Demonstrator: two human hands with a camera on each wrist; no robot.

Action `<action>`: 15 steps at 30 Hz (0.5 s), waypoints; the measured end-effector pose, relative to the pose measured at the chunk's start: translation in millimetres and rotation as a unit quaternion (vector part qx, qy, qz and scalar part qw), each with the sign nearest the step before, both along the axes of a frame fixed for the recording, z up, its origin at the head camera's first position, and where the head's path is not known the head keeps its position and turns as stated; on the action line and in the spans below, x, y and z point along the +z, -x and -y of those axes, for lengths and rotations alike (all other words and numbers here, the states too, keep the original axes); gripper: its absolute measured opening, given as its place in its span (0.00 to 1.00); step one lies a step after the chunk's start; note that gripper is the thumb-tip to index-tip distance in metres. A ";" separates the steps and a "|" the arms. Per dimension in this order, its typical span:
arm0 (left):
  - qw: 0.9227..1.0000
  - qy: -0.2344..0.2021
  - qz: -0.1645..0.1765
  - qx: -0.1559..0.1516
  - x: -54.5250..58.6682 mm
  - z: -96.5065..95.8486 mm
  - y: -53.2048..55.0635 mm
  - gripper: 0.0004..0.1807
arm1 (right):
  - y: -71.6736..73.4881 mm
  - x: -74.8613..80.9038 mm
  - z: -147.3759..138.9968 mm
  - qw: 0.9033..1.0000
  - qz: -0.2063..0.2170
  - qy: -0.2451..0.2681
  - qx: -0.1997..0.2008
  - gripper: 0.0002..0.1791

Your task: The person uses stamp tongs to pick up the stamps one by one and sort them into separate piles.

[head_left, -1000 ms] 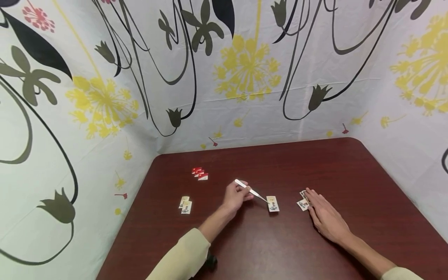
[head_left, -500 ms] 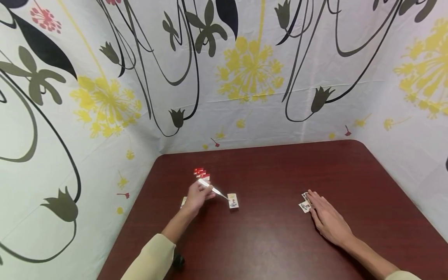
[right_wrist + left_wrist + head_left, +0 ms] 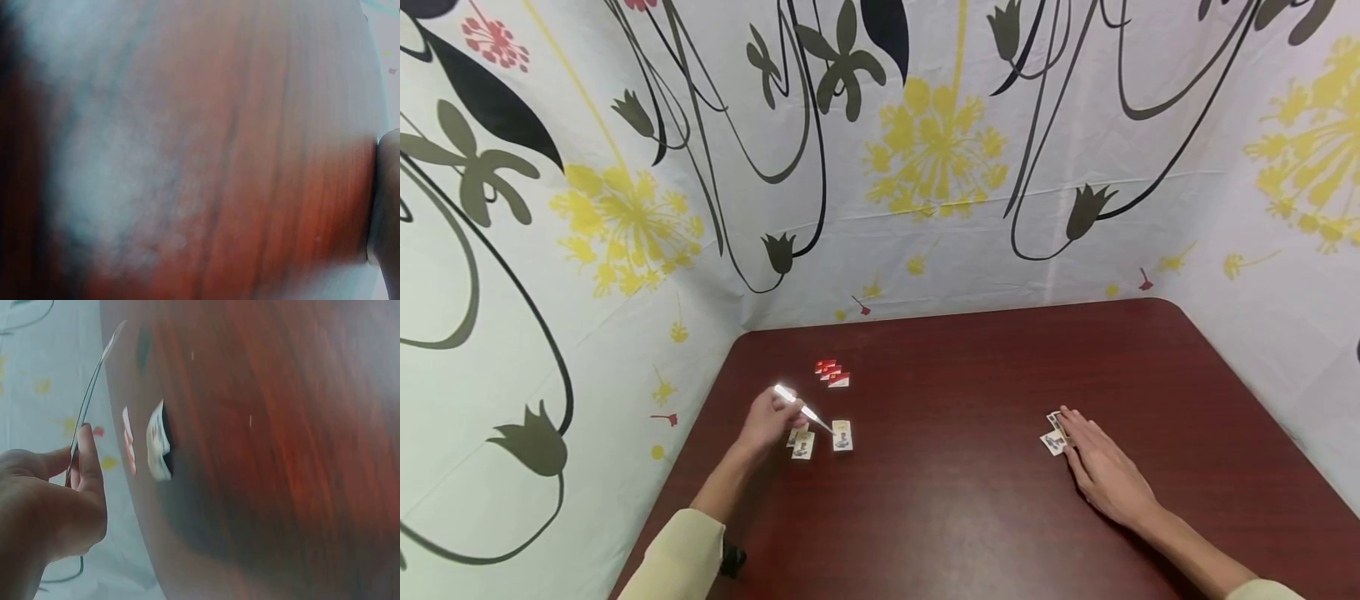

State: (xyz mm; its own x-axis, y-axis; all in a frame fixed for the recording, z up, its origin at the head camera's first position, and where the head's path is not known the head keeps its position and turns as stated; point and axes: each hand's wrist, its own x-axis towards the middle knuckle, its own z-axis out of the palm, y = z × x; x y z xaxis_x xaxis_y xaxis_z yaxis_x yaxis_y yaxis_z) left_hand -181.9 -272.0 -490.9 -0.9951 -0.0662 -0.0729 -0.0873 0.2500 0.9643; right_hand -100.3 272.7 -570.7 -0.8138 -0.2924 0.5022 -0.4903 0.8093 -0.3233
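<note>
Left grip (image 3: 767, 422) pinching tweezers (image 3: 808, 412), right grip (image 3: 1102, 467) partly hiding cards (image 3: 1053, 442)

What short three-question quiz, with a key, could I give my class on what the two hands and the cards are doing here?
1. Multiple choice: what does the left hand pinch? A) a pen; B) tweezers; C) scissors.
2. True or false: the right hand lies beside the red-and-white cards.
3. Count: how many red-and-white cards can be seen overlapping on the table?

Key: 1. B. 2. False; it lies flat, with fingers over part of the pale cards on the table's right side. 3. Three.
</note>
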 end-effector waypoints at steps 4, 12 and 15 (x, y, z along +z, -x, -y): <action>0.999 0.052 0.008 -0.017 2.4 18.0 1.8 0.09 | 0.1 -0.4 -0.2 1.000 0.001 -0.002 0.000 0.29; 0.997 0.058 0.029 -0.052 3.9 39.5 3.1 0.12 | -0.8 0.5 0.0 1.000 0.002 0.003 0.000 0.30; 0.995 0.077 0.027 -0.059 4.4 43.4 2.4 0.12 | -1.1 0.5 0.3 1.000 0.002 0.003 0.000 0.30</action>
State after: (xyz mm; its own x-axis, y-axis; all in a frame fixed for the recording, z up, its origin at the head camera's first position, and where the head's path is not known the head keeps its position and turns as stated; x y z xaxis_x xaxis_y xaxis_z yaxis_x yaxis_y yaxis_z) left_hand -184.3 -315.4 -486.6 -0.9916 0.0369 -0.1242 -0.0987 0.4068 0.9082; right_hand -99.2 272.4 -570.2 -0.8161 -0.2887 0.5007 -0.4884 0.8077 -0.3302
